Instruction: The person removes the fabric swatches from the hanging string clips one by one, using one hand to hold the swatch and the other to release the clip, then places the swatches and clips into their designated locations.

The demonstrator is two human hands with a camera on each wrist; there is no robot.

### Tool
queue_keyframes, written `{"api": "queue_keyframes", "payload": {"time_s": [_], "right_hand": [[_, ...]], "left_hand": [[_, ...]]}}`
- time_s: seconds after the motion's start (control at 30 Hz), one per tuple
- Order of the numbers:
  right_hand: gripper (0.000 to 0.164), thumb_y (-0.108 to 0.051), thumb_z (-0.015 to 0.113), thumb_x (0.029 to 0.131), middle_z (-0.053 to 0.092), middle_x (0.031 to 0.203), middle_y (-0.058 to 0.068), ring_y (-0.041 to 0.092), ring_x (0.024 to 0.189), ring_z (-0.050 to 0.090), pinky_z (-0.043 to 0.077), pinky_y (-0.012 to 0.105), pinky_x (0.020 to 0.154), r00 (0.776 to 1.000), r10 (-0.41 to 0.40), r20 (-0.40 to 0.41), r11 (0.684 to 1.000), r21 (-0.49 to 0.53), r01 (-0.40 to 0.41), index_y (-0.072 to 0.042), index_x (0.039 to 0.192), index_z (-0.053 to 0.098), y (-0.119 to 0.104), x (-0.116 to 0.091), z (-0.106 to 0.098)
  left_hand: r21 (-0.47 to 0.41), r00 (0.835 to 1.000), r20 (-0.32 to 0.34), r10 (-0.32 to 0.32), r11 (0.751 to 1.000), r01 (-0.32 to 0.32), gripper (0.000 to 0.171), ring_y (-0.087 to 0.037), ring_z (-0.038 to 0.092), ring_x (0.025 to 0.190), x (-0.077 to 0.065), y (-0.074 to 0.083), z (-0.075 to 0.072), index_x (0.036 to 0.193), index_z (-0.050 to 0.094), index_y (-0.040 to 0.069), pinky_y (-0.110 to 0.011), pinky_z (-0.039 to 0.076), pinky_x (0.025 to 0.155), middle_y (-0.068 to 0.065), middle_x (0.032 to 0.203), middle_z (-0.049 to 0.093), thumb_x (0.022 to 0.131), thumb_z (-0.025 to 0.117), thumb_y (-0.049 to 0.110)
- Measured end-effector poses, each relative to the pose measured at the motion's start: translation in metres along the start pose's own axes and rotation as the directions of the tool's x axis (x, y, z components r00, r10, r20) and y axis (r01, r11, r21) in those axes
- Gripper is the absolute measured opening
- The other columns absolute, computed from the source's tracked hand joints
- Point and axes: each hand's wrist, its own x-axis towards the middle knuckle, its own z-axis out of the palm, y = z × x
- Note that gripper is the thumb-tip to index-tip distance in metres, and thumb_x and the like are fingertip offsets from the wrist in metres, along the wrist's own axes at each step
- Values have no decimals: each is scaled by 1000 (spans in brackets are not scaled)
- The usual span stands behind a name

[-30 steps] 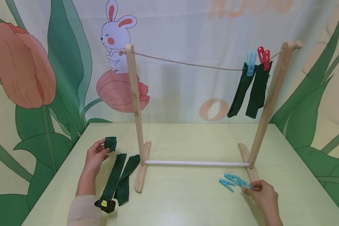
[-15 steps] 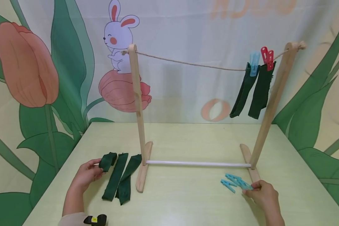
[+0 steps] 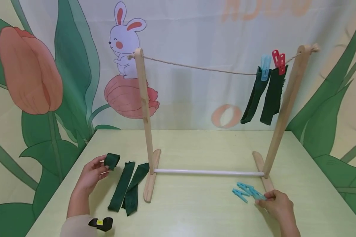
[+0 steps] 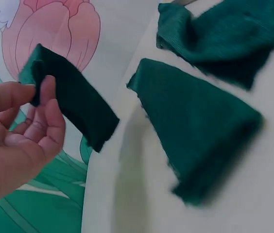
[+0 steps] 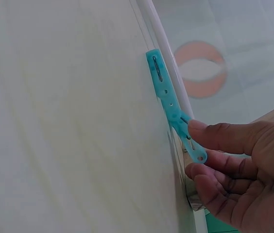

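Observation:
My left hand point(image 3: 90, 175) pinches a dark green cloth strip point(image 3: 111, 161) between thumb and fingers, over the table's left side. In the left wrist view, the strip's free end point(image 4: 81, 102) hangs out past the fingertips. Two more green cloth strips, a straight one point(image 3: 121, 186) and a twisted one point(image 3: 133, 194), lie on the table to the right of that hand. On the other side, my right hand point(image 3: 279, 206) pinches the end of a light blue clothespin point(image 3: 258, 194), and more blue clothespins point(image 3: 240, 195) lie just left of it.
A wooden stand with a left post point(image 3: 145, 112), a right post point(image 3: 286, 112) and a white bottom rod point(image 3: 207, 172) spans the table point(image 3: 195, 210). Two green strips hang from its string point(image 3: 195, 68) at the right, under a blue clothespin point(image 3: 265, 67) and a red one point(image 3: 279, 62).
My left hand has come down and left with the green strip, then risen slightly; the strip stays in its pinch. My right hand keeps its place at the clothespins.

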Motion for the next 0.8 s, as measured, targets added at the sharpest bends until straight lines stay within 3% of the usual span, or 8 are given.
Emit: {"api": "queue_keyframes", "payload": {"time_s": [0.17,0.37,0.57,0.8], "right_hand": [[44,-16,80,72,57,79,13,24,71,52,44,31,56,1000,0,-7,1000,-1,0,9,98,54,1,1,1],[44,-16,80,71,57,78,13,24,71,52,44,31,55,1000,-27,-12,1000,-6,27,9,97,55,1,0,1],[46,-18,81,70,58,78,12,25,72,52,42,31,56,999,-43,-9,999,-17,43,9,97,55,1,0,-1],[47,-18,81,70,57,79,13,25,73,52,42,31,56,999,-34,4,999,-23,34,9,97,54,0,0,1]], "left_hand": [[-38,999,-28,36,999,-37,46,-11,60,82,3,0,1,139,33,-3,-24,50,77,-10,98,43,95,46,-2],[-94,995,60,-76,992,81,46,-18,65,81,-16,-20,-12,135,36,-7,-30,52,75,-7,92,56,91,46,-9],[-83,970,124,-207,972,218,50,-21,65,79,-36,-34,-19,137,29,-12,-33,53,72,-10,89,59,90,46,-8],[-39,941,106,-320,945,325,49,-22,65,79,-51,-37,-28,135,31,-13,-34,54,69,-13,86,59,88,46,-7]]}}
